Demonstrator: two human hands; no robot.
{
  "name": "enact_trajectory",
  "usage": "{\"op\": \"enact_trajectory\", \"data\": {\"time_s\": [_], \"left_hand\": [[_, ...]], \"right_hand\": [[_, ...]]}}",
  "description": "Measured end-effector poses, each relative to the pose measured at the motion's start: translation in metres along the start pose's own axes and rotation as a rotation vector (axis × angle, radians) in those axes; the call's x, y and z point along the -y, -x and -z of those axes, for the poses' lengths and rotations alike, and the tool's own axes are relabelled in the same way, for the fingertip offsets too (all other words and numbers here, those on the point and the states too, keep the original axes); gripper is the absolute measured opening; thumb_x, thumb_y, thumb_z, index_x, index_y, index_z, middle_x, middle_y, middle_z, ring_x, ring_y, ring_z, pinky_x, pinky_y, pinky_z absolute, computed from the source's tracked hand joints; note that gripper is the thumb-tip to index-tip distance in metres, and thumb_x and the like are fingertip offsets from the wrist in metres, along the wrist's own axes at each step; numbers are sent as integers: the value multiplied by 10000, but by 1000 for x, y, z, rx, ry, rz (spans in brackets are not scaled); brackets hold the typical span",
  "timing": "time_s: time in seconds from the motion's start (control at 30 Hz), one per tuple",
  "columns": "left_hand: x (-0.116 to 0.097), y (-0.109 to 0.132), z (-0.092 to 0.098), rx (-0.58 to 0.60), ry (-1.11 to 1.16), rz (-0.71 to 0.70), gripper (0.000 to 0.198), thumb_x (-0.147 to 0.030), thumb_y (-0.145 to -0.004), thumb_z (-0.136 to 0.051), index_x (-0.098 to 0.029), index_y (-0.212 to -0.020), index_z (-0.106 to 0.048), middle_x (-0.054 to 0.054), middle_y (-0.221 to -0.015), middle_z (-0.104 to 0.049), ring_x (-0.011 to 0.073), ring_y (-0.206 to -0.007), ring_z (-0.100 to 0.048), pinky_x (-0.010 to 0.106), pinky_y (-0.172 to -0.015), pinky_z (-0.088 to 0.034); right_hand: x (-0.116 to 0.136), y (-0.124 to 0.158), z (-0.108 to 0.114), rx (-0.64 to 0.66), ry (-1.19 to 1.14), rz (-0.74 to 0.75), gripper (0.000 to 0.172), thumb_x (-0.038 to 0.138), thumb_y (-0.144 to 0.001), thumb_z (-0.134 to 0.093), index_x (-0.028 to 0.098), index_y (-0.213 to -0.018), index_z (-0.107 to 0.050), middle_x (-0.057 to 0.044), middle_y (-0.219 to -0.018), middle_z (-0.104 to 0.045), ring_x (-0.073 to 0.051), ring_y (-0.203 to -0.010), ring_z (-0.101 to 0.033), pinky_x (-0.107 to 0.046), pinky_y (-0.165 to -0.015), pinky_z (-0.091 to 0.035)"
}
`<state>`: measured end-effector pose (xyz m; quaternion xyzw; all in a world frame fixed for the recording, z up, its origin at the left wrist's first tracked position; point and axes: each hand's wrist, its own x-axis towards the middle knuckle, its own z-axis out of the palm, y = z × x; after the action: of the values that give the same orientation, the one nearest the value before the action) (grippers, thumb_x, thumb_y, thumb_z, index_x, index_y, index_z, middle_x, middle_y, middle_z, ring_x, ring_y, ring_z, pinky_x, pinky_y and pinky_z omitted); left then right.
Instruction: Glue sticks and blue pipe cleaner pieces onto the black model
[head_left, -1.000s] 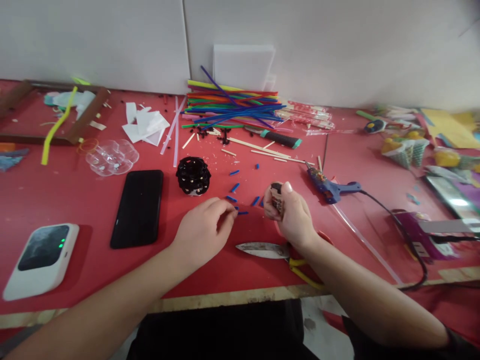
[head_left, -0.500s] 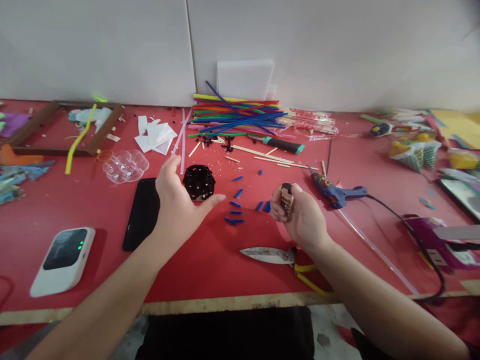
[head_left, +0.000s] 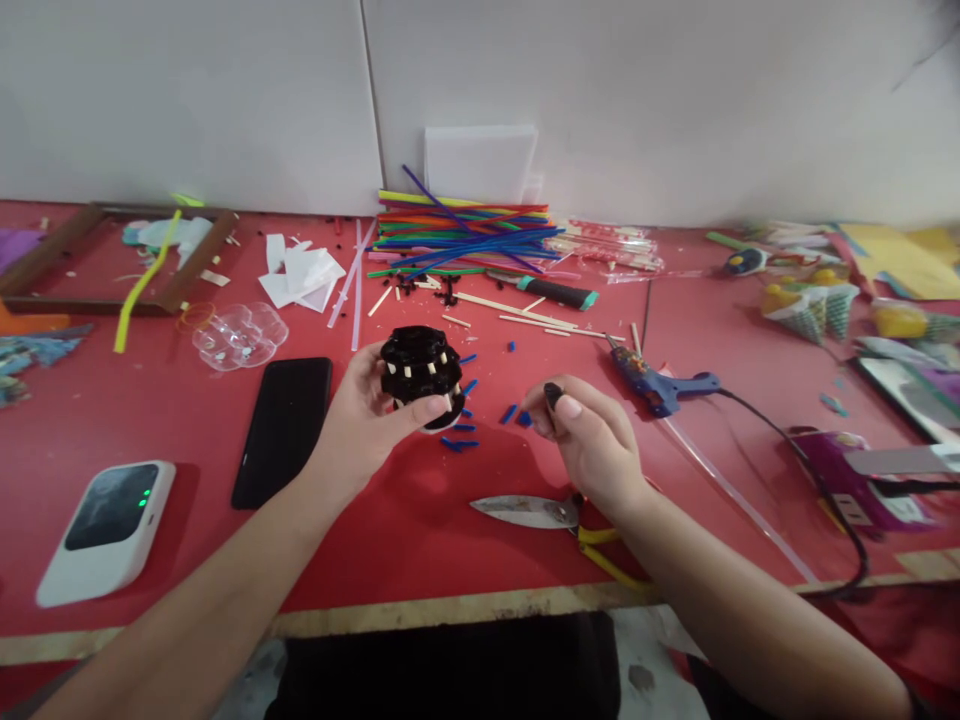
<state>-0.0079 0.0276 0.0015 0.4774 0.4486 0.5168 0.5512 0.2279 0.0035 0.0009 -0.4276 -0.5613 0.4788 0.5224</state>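
My left hand [head_left: 367,415] is closed around a small round black woven basket [head_left: 420,350] with pale wooden stick ends poking from its side; the thumb presses on its front. My right hand [head_left: 589,430] is closed on a small lighter [head_left: 553,394], of which only the black end shows between thumb and fingers. Between the hands several short blue pieces [head_left: 508,413] lie on the red table [head_left: 390,560]. Below my right hand lie scissors [head_left: 525,511] with yellow handles, partly hidden by the wrist.
A glue gun [head_left: 660,380] with its cord is at the right. Behind are colourful pipe cleaners [head_left: 465,235], wooden sticks [head_left: 525,310] and a black-green cutter [head_left: 559,292]. To the left are a black phone [head_left: 281,430], a white device [head_left: 109,530] and a clear plastic tray [head_left: 244,335].
My left hand, open beside the basket before, has closed on it and raised it slightly. My right hand has turned the lighter, so its patterned body is now hidden.
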Motion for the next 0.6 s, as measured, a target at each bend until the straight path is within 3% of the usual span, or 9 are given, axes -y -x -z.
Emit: {"op": "enact_trajectory", "data": {"time_s": [0.13, 0.2, 0.37, 0.6], "left_hand": [[-2, 5, -7, 126, 158, 142, 595, -364, -652, -914, -221, -1131, -592, 58, -1114, -722, 235, -1021, -709, 393, -907, -570], [-2, 9, -10, 154, 186, 172, 593, -359, -645, -918, -217, -1123, -596, 57, -1093, -721, 229, -1016, -703, 384, -904, -563], [1, 15, -15, 166, 176, 223, 593, -358, -633, -911, -212, -1090, -562, 61, -1083, -699, 231, -1008, -685, 395, -901, -545], [1, 18, -15, 173, 170, 299, 518, -368, -639, -889, -217, -1033, -589, 33, -978, -677, 186, -849, -674, 343, -779, -564]], "right_hand": [[5, 1, -3, -16, 47, 50, 213, 435, -910, -674, 244, -937, -583, 46, -654, -475, -129, -588, -416, -271, -542, -315], [8, 1, -5, -40, 72, 61, 238, 401, -911, -681, 259, -916, -491, 65, -638, -428, -121, -560, -375, -265, -523, -284], [10, 3, -9, -42, 182, 91, 383, 417, -893, -682, 260, -807, -344, 73, -660, -310, -106, -539, -247, -280, -503, -209], [11, 5, -8, -50, 300, 114, 350, 290, -870, -651, 265, -797, -309, 77, -644, -315, -107, -540, -251, -288, -510, -214]]}}
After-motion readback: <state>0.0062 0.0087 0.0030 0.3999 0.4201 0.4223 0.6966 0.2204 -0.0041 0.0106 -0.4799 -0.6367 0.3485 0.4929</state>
